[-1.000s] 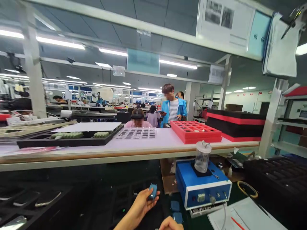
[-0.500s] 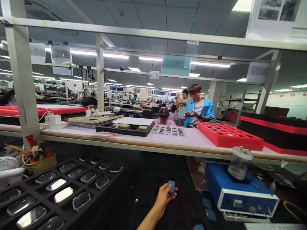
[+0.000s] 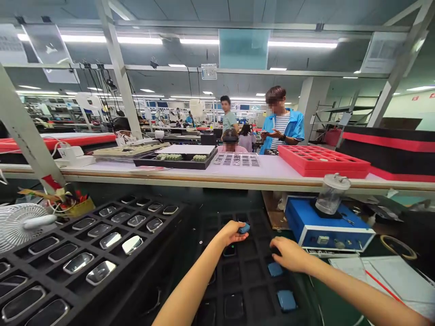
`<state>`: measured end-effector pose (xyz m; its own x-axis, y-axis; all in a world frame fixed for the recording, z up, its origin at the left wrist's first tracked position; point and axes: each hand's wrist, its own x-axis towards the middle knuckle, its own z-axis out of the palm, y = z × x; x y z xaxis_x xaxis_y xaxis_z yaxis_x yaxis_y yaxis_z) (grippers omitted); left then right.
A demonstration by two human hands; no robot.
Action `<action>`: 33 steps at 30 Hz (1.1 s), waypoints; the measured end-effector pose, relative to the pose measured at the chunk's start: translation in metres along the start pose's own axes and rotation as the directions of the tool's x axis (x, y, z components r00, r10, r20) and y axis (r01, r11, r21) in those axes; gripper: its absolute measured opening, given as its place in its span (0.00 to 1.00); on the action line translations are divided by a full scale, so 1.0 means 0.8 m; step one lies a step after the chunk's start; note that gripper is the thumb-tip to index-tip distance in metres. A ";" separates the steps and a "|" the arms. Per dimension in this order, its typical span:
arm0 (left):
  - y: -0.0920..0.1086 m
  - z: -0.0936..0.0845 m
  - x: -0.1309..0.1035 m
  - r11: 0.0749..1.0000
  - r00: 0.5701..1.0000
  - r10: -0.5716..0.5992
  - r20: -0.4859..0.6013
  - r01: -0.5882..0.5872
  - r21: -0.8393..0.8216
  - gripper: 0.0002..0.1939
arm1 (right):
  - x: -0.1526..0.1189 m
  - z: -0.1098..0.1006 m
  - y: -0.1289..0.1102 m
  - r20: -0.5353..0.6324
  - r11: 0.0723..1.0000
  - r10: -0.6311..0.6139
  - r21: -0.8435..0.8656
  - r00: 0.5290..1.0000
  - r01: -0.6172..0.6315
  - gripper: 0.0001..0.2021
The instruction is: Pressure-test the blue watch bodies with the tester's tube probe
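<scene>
Right hand [image 3: 290,254] back; blue piece [image 3: 244,228] in left [image 3: 230,232]

From the middle tray [image 3: 248,267], the left-hand tray [image 3: 152,246] lies at nine o'clock, the fan [image 3: 25,224] past it; the machine [image 3: 319,233], jar [image 3: 331,194] on top, stands at two, papers [image 3: 408,276] at three, the shelf [image 3: 204,182] at twelve.

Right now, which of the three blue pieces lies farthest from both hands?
The lowest blue piece in view; another blue piece is in the left hand, the third blue piece lies close by the right hand.
</scene>
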<state>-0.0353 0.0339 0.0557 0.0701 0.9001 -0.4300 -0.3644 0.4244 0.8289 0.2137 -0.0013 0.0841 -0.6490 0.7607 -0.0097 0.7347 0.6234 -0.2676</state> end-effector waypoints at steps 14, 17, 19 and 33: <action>-0.037 0.009 0.008 0.932 0.961 0.255 -0.107 -0.274 -0.238 0.07 | 0.123 0.015 0.012 -0.065 0.999 -0.034 -0.024 0.997 0.033 0.19; -0.040 0.005 0.012 0.881 0.935 0.309 -0.177 -0.351 -0.317 0.08 | 0.147 0.030 -0.008 -0.095 0.995 -0.097 -0.013 0.991 0.096 0.23; -0.040 0.002 0.014 0.845 0.916 0.333 -0.223 -0.395 -0.361 0.08 | 0.161 0.042 -0.017 -0.102 0.992 -0.129 0.000 0.986 0.129 0.24; -0.044 0.005 0.013 0.791 0.896 0.308 -0.320 -0.428 -0.437 0.05 | 0.175 0.087 -0.011 -0.168 0.994 -0.094 0.040 0.981 0.102 0.29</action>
<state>-0.0183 0.0287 0.0237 -0.3466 0.9057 -0.2441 -0.7240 -0.0928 0.6835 0.1030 0.0872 0.0177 -0.6724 0.7186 0.1773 0.6566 0.6897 -0.3053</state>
